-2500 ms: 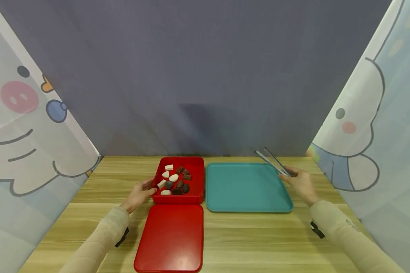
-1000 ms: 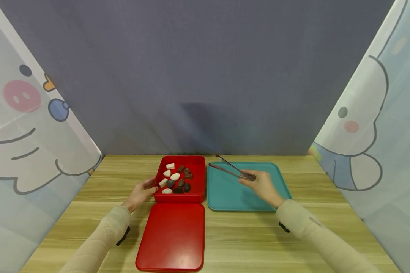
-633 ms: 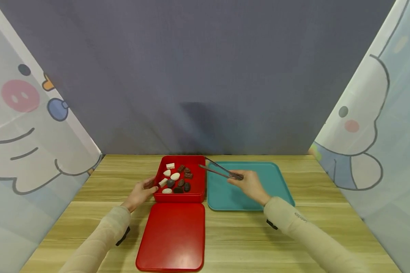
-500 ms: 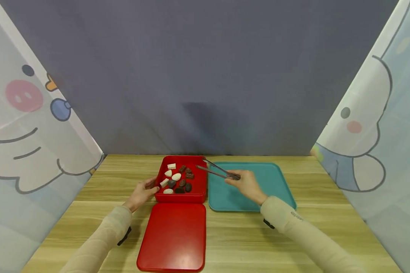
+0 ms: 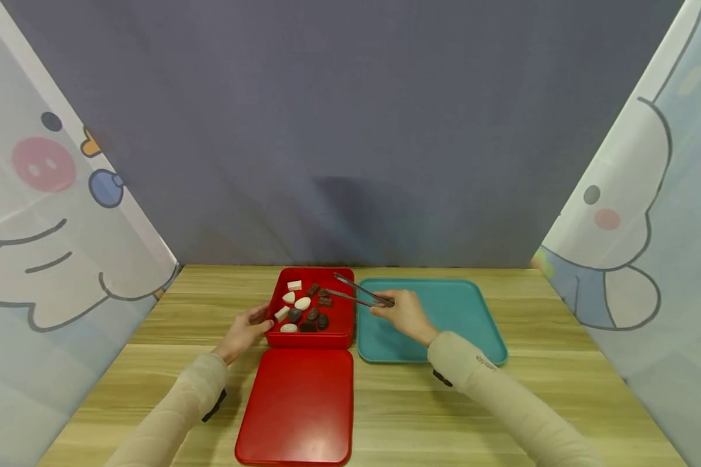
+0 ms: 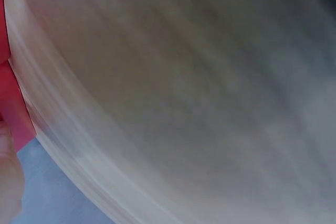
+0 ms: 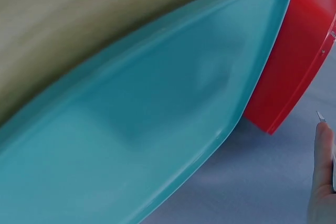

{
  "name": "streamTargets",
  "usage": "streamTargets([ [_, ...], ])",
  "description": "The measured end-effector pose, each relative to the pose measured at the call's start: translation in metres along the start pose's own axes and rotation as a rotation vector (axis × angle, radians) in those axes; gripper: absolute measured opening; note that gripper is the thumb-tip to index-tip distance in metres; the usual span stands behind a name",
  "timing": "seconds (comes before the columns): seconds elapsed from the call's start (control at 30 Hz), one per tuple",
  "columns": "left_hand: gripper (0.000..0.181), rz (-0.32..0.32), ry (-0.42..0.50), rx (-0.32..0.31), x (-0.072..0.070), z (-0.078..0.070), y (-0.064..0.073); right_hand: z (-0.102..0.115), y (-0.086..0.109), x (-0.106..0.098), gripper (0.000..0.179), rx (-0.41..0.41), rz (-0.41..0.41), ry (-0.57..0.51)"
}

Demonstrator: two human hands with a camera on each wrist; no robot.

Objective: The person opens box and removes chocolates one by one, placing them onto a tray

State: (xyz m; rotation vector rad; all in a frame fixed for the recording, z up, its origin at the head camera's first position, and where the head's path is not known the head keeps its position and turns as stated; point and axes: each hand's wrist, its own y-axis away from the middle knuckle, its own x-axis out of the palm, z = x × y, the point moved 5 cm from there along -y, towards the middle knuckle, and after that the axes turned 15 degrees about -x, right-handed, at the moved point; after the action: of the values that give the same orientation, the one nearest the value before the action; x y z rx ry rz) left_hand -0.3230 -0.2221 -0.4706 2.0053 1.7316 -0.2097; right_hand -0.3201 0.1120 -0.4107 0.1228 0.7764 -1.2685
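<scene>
In the head view, my left hand (image 5: 242, 334) holds the left side of the red box (image 5: 341, 327), thumb at its front corner and fingers along the outer wall. Several candies sit in the box: white ones such as an oval piece (image 5: 302, 303), and brown and dark ones such as a ridged bar (image 5: 324, 302). My right hand (image 5: 405, 316) pinches metal tongs (image 5: 359, 290) near their hinge. Their two arms stand apart, with the toothed ends over the box's right half beside the brown candies. Only a thumb (image 6: 8, 182) of my left hand shows in the left wrist view.
A teal tray (image 5: 467, 324) lies right of the box, beneath my right hand. In front of the box is a flat red lid (image 5: 298, 408). The wooden table (image 5: 444, 421) ends at a grey curtain (image 5: 350, 130), with printed cartoon cloths on both sides.
My right hand has carried the tongs left from the tray's far right side, and their ends have come over the box. My left hand has stayed at the box.
</scene>
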Motion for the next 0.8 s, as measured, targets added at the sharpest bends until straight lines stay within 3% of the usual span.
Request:
streamTargets([
  [0.5, 0.056, 0.012, 0.015, -0.018, -0.002, -0.001, 0.000, 0.006, -0.030, 0.025, 0.036, -0.018, 0.021, 0.035],
  [0.8, 0.055, -0.011, 0.006, -0.009, 0.001, 0.000, 0.001, 0.004, -0.041, 0.042, 0.037, 0.032, 0.008, 0.018],
])
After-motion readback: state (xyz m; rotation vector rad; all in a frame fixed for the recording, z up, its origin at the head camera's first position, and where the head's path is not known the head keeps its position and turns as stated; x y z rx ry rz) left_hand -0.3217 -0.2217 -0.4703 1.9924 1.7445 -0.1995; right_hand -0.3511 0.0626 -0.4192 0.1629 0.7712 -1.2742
